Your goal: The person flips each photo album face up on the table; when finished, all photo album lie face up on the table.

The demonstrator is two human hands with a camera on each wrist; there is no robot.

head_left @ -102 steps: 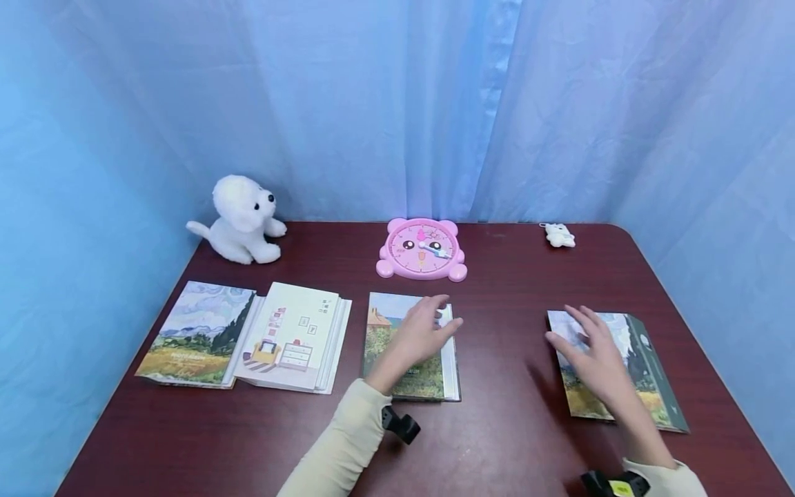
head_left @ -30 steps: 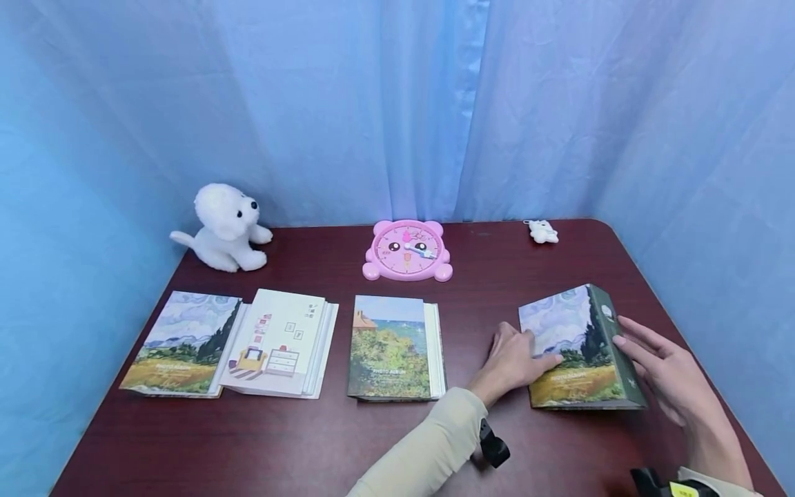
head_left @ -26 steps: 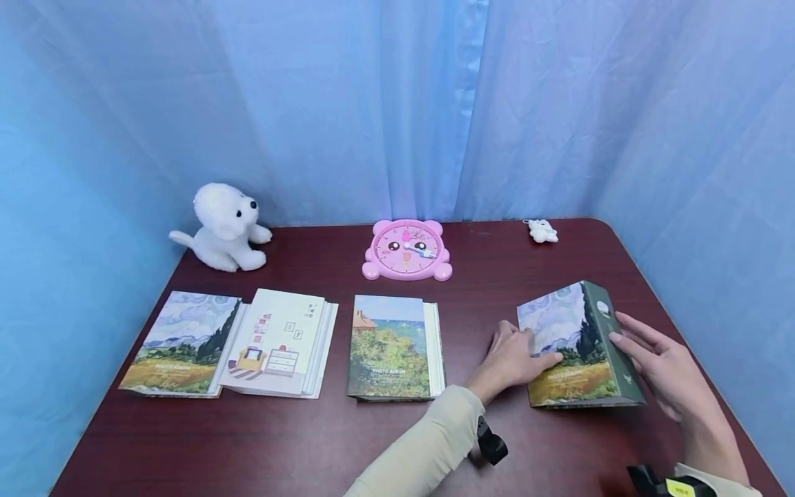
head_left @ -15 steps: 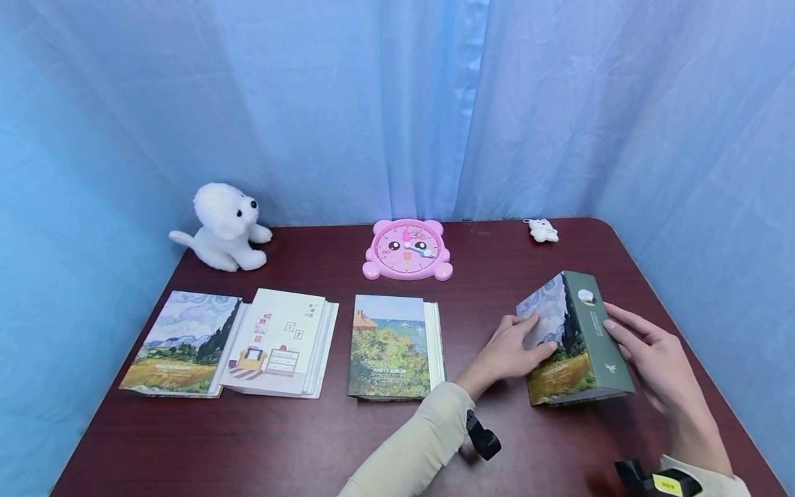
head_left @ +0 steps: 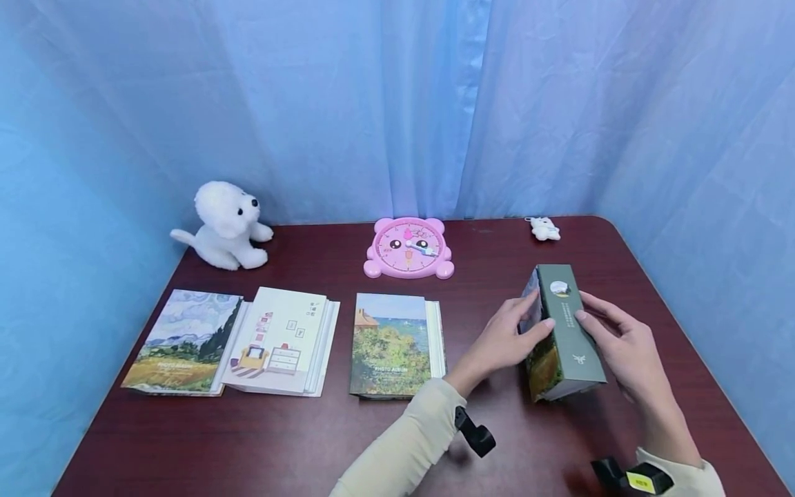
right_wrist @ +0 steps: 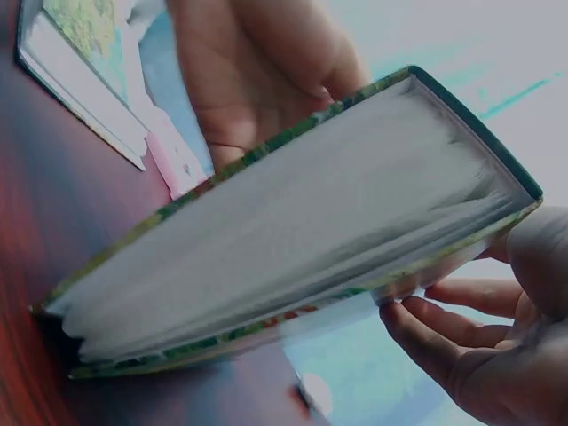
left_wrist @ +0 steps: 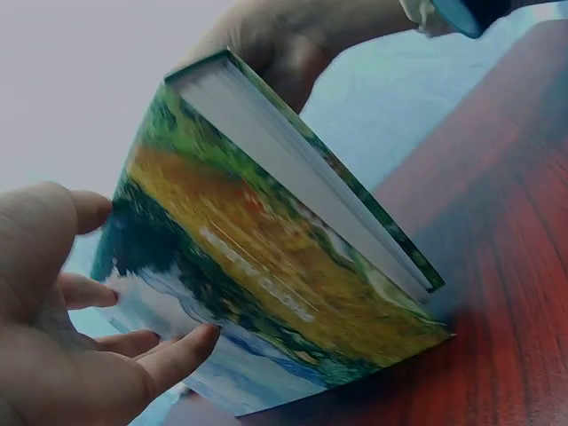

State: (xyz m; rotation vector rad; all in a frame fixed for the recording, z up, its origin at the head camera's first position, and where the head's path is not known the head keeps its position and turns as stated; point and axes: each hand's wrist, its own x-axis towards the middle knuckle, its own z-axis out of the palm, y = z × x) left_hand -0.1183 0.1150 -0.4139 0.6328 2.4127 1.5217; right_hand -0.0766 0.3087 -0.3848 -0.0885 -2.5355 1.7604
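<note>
A thick photo album [head_left: 570,331] with a green spine stands tilted on the table at the right, spine up and its opening edge on the tabletop. My left hand [head_left: 506,337] touches the landscape-painted front cover, its fingertips [left_wrist: 200,342] spread on the sky part and its thumb near the spine. From the other side my right hand [head_left: 627,348] holds the spine edge, with fingers [right_wrist: 417,342] against the back cover. White page edges [right_wrist: 266,222] show between the covers in the right wrist view.
Another photo album [head_left: 391,345] lies mid-table, left of my left hand. Further left lie a landscape album [head_left: 183,342] and a white album [head_left: 276,338], side by side. At the back are a plush dog [head_left: 226,228], a pink toy clock [head_left: 408,248] and a small white figure [head_left: 544,229].
Both hands have moved from above the table onto the right album. It has turned from lying flat up onto its opening edge, spine swinging up and left. My right hand followed it leftward.
</note>
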